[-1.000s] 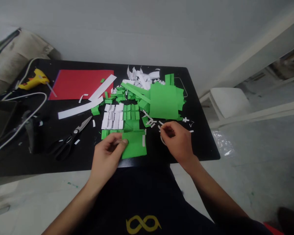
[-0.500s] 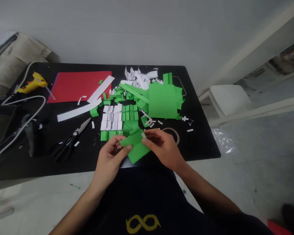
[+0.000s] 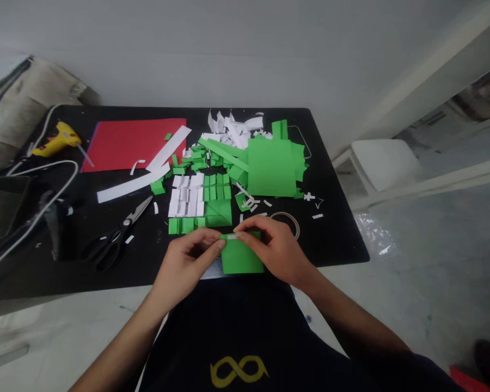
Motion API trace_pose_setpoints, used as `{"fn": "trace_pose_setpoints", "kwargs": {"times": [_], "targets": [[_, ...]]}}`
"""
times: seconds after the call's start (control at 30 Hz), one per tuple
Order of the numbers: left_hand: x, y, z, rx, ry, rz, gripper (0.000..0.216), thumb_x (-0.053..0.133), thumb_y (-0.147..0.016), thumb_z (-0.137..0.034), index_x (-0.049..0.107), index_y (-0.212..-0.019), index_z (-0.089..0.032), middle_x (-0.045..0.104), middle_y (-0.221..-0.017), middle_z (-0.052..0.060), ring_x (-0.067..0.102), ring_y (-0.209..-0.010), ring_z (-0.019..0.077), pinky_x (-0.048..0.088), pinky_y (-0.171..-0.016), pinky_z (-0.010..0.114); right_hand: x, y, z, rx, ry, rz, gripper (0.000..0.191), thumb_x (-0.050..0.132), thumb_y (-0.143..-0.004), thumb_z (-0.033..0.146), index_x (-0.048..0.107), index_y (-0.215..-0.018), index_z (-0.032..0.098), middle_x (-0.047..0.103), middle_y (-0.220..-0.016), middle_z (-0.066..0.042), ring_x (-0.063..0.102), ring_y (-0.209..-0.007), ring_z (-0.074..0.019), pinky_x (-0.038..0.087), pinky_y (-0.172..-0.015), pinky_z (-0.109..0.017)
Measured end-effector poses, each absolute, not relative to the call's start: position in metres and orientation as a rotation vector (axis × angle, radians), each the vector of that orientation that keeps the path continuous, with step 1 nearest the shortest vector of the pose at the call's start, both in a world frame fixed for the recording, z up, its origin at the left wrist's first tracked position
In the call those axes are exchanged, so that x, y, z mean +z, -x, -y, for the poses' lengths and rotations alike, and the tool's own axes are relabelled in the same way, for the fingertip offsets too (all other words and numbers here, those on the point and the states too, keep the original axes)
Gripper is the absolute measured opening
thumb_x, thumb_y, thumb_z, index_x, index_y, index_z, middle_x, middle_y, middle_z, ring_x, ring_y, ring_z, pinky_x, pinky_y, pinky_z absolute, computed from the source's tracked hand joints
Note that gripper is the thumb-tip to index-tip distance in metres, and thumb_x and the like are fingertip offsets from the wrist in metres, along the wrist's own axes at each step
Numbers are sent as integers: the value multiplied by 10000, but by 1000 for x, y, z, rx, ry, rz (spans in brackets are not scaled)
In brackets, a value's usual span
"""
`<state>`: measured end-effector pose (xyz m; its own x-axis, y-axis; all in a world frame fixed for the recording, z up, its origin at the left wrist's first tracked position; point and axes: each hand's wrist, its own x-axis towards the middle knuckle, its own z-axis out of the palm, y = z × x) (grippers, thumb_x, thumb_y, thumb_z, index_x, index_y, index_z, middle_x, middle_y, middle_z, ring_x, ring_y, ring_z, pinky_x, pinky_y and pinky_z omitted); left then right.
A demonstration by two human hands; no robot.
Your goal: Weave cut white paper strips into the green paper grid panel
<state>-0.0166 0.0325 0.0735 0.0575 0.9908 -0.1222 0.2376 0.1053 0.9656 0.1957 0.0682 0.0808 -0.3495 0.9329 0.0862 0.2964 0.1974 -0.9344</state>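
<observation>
A green piece of paper lies at the front edge of the black table, between my two hands. Along its top edge shows a short white strip. My left hand pinches the paper's upper left corner between thumb and fingers. At the top edge, my right hand grips the paper, its thumb at the end of the white strip. Just beyond are folded white paper pieces and folded green paper pieces, laid in rows.
Scissors lie left of my hands, a roll of tape to the right. Farther back are a red sheet, a yellow glue gun, a green paper stack and white scraps. A white stool stands at the right.
The green paper has turned from tilted to square with the table edge and come down onto it. My left hand has shifted to its upper left corner; my right hand stays at the top edge.
</observation>
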Motion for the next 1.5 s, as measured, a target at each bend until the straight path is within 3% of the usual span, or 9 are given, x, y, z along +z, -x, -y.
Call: {"fn": "trace_pose_setpoints", "kwargs": {"times": [0.2, 0.33, 0.43, 0.7, 1.13, 1.5], "targets": [[74, 12, -33, 936, -1281, -1287, 186, 707, -908, -362, 772, -882, -189, 731, -711, 6, 668, -647, 126, 534, -608, 214, 75, -194, -68, 1055, 1058, 1726, 37, 770, -949, 228, 759, -978, 250, 779, -975, -12, 750, -928, -190, 600, -826, -332], [72, 9, -30, 967, -1356, -1389, 198, 692, -920, -373, 758, -891, -189, 698, -689, -7, 625, -614, 117, 491, -565, 209, 72, -191, -60, 462, 1091, 1890, 62, 761, -959, 199, 766, -1008, 237, 750, -1091, -81, 706, -1065, -236, 584, -947, -413], [70, 6, -27, 990, -1468, -1444, 187, 674, -947, -359, 751, -915, -193, 723, -754, -1, 642, -662, 121, 510, -608, 221, 70, -188, -51, 243, 1089, 2016, 86, 702, -996, 169, 766, -1024, 220, 746, -992, -77, 686, -971, -229, 589, -890, -413], [67, 1, -22, 1017, -1756, -1468, 126, 628, -1004, -276, 719, -991, -191, 734, -843, 5, 672, -763, 124, 527, -705, 240, 69, -184, -44, 363, 1023, 2118, 171, 572, -1060, 137, 715, -1151, 158, 769, -1043, -104, 733, -970, -206, 641, -888, -368], [70, -1, -20, 980, -1872, -1452, 132, 581, -1022, -242, 681, -951, -193, 703, -826, 2, 639, -721, 116, 496, -664, 246, 77, -181, -43, 399, 1040, 2193, 148, 513, -1064, 84, 655, -1057, 124, 730, -1000, -137, 719, -958, -238, 636, -867, -390], [68, 0, -22, 978, -1809, -1453, 147, 588, -1017, -273, 687, -943, -193, 727, -839, 13, 663, -738, 129, 517, -678, 260, 74, -183, -46, 606, 1072, 2102, 121, 514, -1075, 147, 618, -1035, 194, 700, -971, -68, 687, -919, -195, 595, -851, -360]]}}
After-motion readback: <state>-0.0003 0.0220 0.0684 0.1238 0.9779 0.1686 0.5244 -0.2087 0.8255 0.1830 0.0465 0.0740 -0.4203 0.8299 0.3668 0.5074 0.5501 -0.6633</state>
